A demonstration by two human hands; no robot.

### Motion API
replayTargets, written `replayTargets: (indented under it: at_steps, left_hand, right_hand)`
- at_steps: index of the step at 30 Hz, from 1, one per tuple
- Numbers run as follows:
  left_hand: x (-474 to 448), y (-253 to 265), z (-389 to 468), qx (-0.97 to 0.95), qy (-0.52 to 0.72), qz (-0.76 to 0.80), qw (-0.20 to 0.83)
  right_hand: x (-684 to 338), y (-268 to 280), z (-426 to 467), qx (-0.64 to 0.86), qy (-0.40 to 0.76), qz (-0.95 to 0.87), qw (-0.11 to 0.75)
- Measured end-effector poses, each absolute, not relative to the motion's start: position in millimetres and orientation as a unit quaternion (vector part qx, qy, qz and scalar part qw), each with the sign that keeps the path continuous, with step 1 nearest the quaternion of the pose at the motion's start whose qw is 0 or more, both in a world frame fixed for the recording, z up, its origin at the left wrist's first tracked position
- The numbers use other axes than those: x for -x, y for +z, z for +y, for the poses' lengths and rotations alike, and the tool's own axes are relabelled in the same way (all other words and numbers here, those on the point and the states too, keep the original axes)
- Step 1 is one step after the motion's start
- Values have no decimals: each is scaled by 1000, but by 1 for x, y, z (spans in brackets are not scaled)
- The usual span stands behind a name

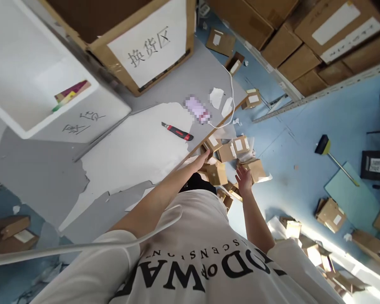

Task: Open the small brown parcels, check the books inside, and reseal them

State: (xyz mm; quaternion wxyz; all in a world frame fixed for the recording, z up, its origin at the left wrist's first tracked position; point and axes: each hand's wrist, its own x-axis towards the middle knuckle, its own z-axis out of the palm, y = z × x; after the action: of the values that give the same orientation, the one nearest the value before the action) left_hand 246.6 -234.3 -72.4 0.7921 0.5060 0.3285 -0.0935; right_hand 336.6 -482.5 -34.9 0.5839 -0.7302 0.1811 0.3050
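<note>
My left hand (202, 160) hangs beside the table edge with its fingers stretched out, seen edge-on. Close by are several small cardboard boxes (227, 152) below the table; whether it touches one I cannot tell. My right hand (243, 179) has its fingers spread and holds nothing. Right beside it lies another cardboard box (256, 169), perhaps touching; the contact is unclear. On the table rests a red and black utility knife (177, 131), blade end showing. Beyond it is a blurred, purplish flat object (197, 109) with a white cable (232, 90) running near it.
A grey table (114, 95) carries a large labelled carton (148, 44) and a white bin (79, 114). Cartons fill a shelf (291, 46) at upper right. On the blue floor lie a broom (340, 162) and scattered boxes (331, 215). A white cable (82, 248) crosses my left arm.
</note>
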Motion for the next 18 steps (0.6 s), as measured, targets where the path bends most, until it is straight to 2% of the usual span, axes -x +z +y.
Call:
replayTargets:
  at_steps: [4, 11, 18]
  left_hand:
    - [-235, -44, -204, -475, -45, 354, 804]
    - [-158, -3, -149, -459, 208, 424, 753]
    - [-32, 8, -136, -392, 472, 525, 590]
  right_hand:
    - [-356, -26, -419, 724, 327, 87, 601]
    - [-357, -3, -279, 686, 378, -132, 608]
    - [-303, 7, -161, 634, 433, -344, 540]
